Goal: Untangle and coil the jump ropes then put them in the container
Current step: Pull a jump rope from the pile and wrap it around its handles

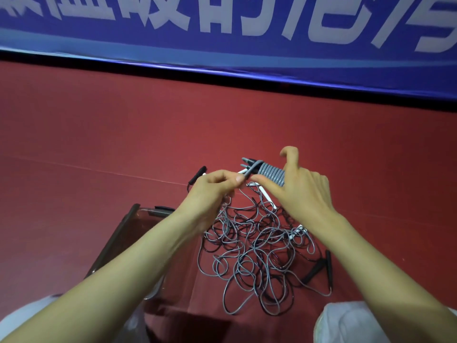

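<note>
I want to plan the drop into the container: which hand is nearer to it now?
Left. The left hand is up and to the right of the container, its forearm crossing over it; the right hand is farther right, holding the coiled rope.

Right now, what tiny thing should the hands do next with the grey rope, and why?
Probably wind one more turn. The left hand pinches the free grey strand crossing the tight grey rope coil that the right hand holds; it is not tucked in yet, and the tangled pile of grey and black ropes waits below.
</note>
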A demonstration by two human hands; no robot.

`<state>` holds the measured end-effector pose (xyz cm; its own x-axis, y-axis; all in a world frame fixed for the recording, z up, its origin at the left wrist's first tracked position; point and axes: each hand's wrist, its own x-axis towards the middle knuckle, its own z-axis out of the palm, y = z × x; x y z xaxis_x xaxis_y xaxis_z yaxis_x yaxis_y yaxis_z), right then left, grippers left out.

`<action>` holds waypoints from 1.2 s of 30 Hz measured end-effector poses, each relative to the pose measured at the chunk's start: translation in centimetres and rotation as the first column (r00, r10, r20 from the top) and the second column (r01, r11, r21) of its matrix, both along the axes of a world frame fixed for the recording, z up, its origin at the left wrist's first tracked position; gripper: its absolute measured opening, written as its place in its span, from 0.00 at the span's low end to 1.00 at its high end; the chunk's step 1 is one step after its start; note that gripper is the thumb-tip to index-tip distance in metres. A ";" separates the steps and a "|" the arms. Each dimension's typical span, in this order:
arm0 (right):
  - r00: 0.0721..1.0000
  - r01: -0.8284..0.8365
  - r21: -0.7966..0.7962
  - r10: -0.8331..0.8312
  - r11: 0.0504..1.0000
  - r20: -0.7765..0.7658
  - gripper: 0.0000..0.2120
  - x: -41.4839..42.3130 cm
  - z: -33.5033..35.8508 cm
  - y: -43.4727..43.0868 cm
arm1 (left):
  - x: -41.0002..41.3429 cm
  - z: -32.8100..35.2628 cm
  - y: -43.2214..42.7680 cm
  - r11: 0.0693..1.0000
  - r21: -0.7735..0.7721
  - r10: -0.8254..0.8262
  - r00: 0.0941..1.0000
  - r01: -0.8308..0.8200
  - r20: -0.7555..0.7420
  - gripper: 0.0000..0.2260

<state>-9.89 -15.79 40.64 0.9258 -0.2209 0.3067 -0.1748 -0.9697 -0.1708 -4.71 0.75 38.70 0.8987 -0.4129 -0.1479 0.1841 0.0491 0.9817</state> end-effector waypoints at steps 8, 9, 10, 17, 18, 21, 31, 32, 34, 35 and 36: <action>0.989 -0.148 0.483 0.135 0.863 0.062 0.32 -0.2 0.0 -0.1 | 0.2 0.0 -0.1 0.976 -0.173 -0.150 0.986 0.135 -0.074 0.18; 0.987 -0.154 0.546 0.150 0.823 0.053 0.32 -0.3 0.0 -0.2 | 0.4 0.0 0.1 0.967 -0.184 -0.188 0.981 0.175 -0.054 0.19; 0.987 -0.150 0.598 0.160 0.788 0.037 0.33 -0.3 -0.2 -0.3 | 0.4 0.0 0.1 0.959 -0.188 -0.225 0.974 0.214 -0.038 0.19; 0.971 0.007 0.789 0.183 0.614 -0.151 0.35 -0.1 -1.5 0.4 | -0.2 -1.0 -0.2 0.963 -0.191 -0.205 0.977 0.191 -0.054 0.15; 0.975 0.005 0.805 0.175 0.593 -0.136 0.31 0.0 -1.7 0.4 | -0.1 -0.9 -0.2 0.966 -0.177 -0.198 0.979 0.187 -0.044 0.15; 0.989 -0.001 0.809 0.118 0.587 -0.084 0.26 0.4 -1.7 0.2 | 0.3 -0.6 0.2 0.968 -0.054 -0.243 0.970 0.244 0.012 0.13; 0.982 -0.049 0.930 0.186 0.365 -0.021 0.29 0.4 0.4 -0.6 | 2.9 0.0 2.6 0.933 0.075 -0.358 0.930 0.352 0.087 0.06; 0.967 -0.080 0.933 0.253 0.351 -0.012 0.28 0.1 0.7 -0.4 | 3.0 -0.1 2.6 0.935 0.084 -0.352 0.932 0.346 0.087 0.06; 0.920 -0.168 0.912 0.391 0.375 0.009 0.26 -0.3 0.9 -0.1 | 3.0 -0.4 2.3 0.944 0.133 -0.317 0.942 0.302 0.107 0.05; 0.897 -0.221 0.878 0.441 0.425 0.012 0.25 -0.5 0.9 0.0 | 3.0 -0.7 2.1 0.946 0.154 -0.305 0.946 0.287 0.109 0.05; 0.877 -0.268 0.826 0.480 0.497 -0.005 0.24 -0.7 0.7 0.0 | 3.1 -0.9 2.1 0.943 0.170 -0.308 0.945 0.287 0.109 0.07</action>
<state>-10.63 -15.82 41.35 0.9935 0.1133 -0.0137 0.0381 -0.4421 -0.8961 -1.64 2.83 37.76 0.7537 -0.6466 -0.1174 0.0363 -0.1374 0.9899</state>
